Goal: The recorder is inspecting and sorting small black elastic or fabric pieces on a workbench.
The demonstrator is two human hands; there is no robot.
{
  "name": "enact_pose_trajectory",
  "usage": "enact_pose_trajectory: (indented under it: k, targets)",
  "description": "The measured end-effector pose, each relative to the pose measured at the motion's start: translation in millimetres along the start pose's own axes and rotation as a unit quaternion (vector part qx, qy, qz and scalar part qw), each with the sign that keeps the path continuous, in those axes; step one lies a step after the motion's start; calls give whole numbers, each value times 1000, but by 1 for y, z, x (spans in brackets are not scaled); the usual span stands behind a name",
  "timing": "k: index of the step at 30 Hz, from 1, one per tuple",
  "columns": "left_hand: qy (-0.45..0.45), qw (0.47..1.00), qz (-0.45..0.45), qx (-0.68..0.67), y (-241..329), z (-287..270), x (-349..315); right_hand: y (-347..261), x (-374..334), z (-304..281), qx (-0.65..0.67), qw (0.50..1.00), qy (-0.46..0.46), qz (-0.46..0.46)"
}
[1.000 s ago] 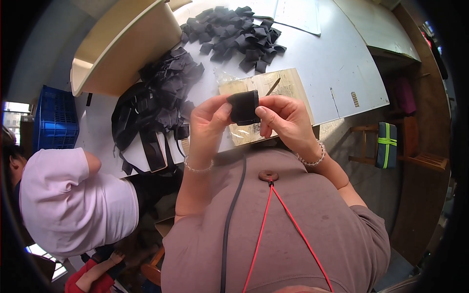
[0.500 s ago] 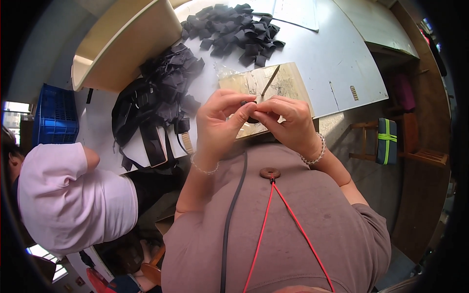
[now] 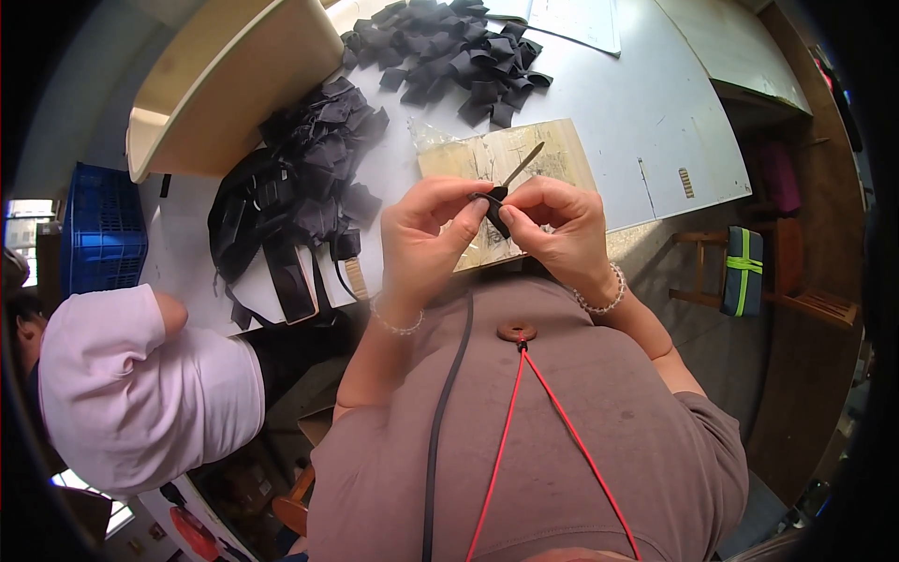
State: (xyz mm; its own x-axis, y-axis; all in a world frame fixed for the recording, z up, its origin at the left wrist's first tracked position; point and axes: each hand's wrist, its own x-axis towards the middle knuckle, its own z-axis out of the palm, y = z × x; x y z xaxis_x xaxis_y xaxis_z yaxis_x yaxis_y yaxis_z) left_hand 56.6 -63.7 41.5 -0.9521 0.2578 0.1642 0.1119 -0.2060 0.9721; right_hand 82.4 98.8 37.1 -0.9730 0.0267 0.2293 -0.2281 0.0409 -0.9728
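Note:
A small black fabric piece point(image 3: 497, 215) is stretched between my two hands, just over the near part of a worn, pale board point(image 3: 565, 155). My left hand point(image 3: 421, 234) pinches its left side between thumb and fingers. On the other side, my right hand point(image 3: 568, 234) pinches it with thumb and forefinger. A thin pointed metal tool point(image 3: 525, 163) slants up and right from behind the piece. Its lower end is hidden by the fabric and fingers, so whether it rests on the board or touches the fabric is unclear.
Black fabric pieces lie in a far heap point(image 3: 449, 51) and a left pile point(image 3: 323, 159) with longer strips. A beige bin point(image 3: 239, 89) stands beyond the left pile. Nearby are a blue crate point(image 3: 105, 229), a person in a pale shirt point(image 3: 150, 384) and a stool point(image 3: 740, 272) at right.
My fingertips have spread slightly apart, and more of the black fabric piece shows between them. The metal tool now leans further right.

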Motion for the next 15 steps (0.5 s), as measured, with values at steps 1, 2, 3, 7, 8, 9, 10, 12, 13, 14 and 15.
enact_pose_trajectory:
  k: [1, 2, 3, 7, 8, 9, 10, 12, 13, 14, 15]
  targets:
    - [1, 1000, -11, 8, -2, -1, 1, -1, 1, 1, 1, 1000, 1, 2]
    - [2, 1000, -23, 16, -4, -1, 2, -3, 1, 2, -82, 993, 25, -86]
    - [3, 1000, -24, 16, -3, 1, 3, -5, 2, 2, -165, 970, 48, -174]
    - [-14, 999, 7, -39, -1, 4, 6, -3, 4, 2, -252, 931, 42, -262]
    - [-13, 999, 2, -47, -1, 4, 7, -4, 3, 2, -252, 931, 42, -261]
    - [-13, 999, 1, -47, -2, 4, 7, -4, 3, 2, -215, 949, 42, -226]
    - [-9, 997, -17, -68, -3, 4, 8, -4, 3, 2, -177, 965, 41, -191]
    - [-4, 995, -36, -89, -4, 5, 9, -3, 3, 2, -146, 974, 45, -169]
    - [0, 996, -24, -85, -6, 6, 10, -3, 3, 2, -114, 981, 48, -146]
    - [3, 997, -13, -80, -7, 7, 10, -1, 3, 2, -114, 982, 48, -146]
    - [3, 997, -14, -81, -8, 8, 9, 2, 3, 1, -85, 985, 59, -134]
